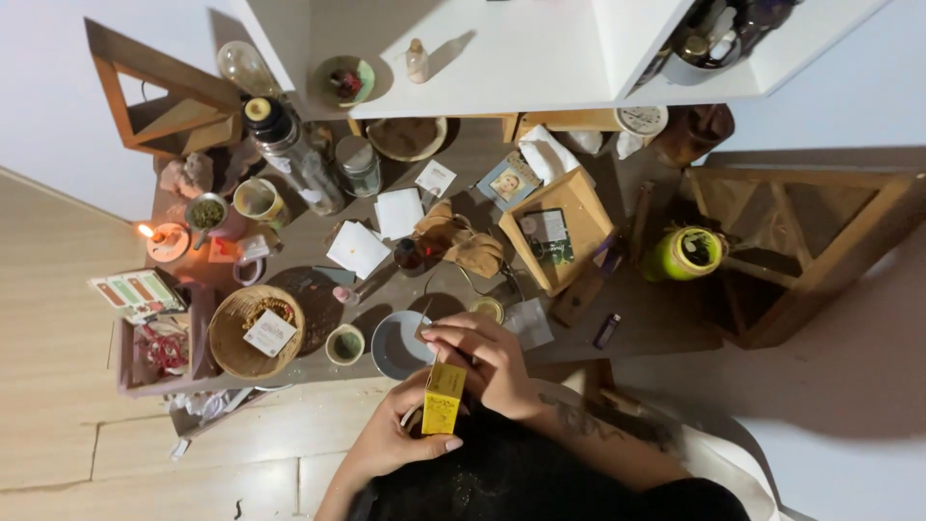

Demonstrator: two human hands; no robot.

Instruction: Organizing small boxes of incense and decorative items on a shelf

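- Left hand [391, 439] has its grip closed around a small yellow box [444, 397], low in the frame's centre, just off the table's [656, 318] near edge.
- Right hand [487, 359] curls over the box's top, fingers bent and touching it.
- Just above the hands sits a grey bowl [394, 345].
- Left of that, a woven basket [231, 338].
- A lit candle [166, 239] burns at the left edge.
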